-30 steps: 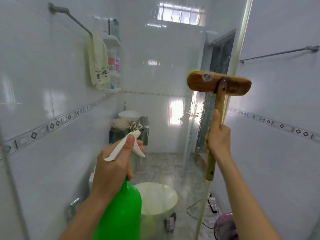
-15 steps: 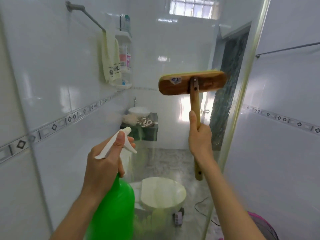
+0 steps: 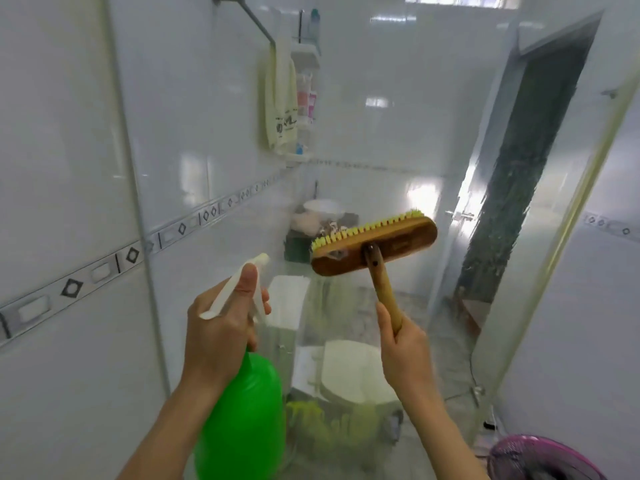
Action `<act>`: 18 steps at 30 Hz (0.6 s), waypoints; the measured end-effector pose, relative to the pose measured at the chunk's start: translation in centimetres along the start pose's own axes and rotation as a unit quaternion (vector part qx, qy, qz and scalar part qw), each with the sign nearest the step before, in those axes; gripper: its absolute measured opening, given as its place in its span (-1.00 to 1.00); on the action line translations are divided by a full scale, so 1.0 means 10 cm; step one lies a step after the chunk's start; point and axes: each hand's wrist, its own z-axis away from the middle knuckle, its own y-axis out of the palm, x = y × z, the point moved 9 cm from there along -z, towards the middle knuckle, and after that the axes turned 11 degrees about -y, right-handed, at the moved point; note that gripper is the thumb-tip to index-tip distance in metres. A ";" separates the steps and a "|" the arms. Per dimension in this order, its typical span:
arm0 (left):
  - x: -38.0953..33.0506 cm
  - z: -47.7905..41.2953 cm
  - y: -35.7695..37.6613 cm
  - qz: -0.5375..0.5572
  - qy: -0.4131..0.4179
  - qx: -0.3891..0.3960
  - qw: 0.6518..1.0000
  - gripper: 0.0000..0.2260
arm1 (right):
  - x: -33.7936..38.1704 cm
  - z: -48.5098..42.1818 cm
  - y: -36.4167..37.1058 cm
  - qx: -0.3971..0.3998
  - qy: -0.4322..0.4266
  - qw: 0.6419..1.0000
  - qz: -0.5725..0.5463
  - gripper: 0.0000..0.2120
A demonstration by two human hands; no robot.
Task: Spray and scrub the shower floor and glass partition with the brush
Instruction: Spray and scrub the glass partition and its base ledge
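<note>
My left hand grips the white trigger head of a green spray bottle, held upright at lower centre with its nozzle aimed at the glass partition. My right hand holds the wooden handle of a scrub brush. The brush head is tilted, its yellow bristles turned up and away against the glass at mid height. The glass spans the middle of the view, with a pale metal edge frame on the right.
Through the glass I see a white toilet, a sink counter, a towel on a wall bar and a corner shelf with bottles. White tiled walls stand close on both sides. A pink fan sits at lower right.
My right hand has lowered the brush down the glass and tilted it so the yellow bristles show. The view has shifted right and down. The spray bottle stays in my left hand.
</note>
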 end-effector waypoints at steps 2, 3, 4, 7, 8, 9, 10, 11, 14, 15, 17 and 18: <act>-0.01 -0.04 -0.12 -0.006 0.011 0.005 1.000 -0.52 | -0.31 0.41 0.08 0.021 0.054 0.997 0.045 -0.44; 0.00 -0.06 -0.17 -0.010 0.013 0.006 1.000 -0.53 | -0.35 0.50 0.14 0.024 0.065 0.996 0.050 -0.42; 0.02 -0.08 -0.21 -0.015 0.014 0.004 1.000 -0.54 | -0.28 0.47 0.19 0.026 0.063 0.997 0.039 -0.42; 0.08 -0.11 -0.30 -0.034 0.014 -0.009 0.999 -0.54 | 0.32 0.00 0.41 0.054 -0.007 0.998 0.020 -0.47; 0.09 -0.12 -0.32 -0.034 0.012 -0.015 0.999 -0.54 | 0.54 -0.19 0.47 0.063 -0.036 0.997 0.025 -0.48; 0.10 -0.14 -0.34 -0.034 0.011 -0.020 0.999 -0.55 | 0.67 -0.31 0.51 0.061 -0.057 0.996 0.031 -0.47; 0.09 -0.14 -0.36 -0.032 0.013 -0.025 0.999 -0.56 | 0.71 -0.37 0.53 0.057 -0.072 0.995 0.029 -0.47; 0.08 -0.14 -0.38 -0.026 0.014 -0.028 0.999 -0.56 | 0.66 -0.34 0.53 0.057 -0.070 0.996 0.026 -0.48; 0.07 -0.14 -0.49 -0.013 0.015 -0.025 0.999 -0.55 | 0.07 0.23 0.46 0.048 0.001 0.998 0.028 -0.48; 0.07 -0.14 -0.53 -0.013 0.015 -0.023 1.000 -0.55 | -0.10 0.47 0.44 0.045 0.033 0.998 0.029 -0.45; 0.08 -0.14 -0.63 -0.017 0.014 -0.026 0.999 -0.57 | -0.26 0.70 0.52 0.046 0.075 0.996 0.029 -0.40; 0.10 -0.14 -0.67 -0.019 0.011 -0.032 0.999 -0.56 | -0.18 0.64 0.59 0.053 0.073 0.996 0.022 -0.40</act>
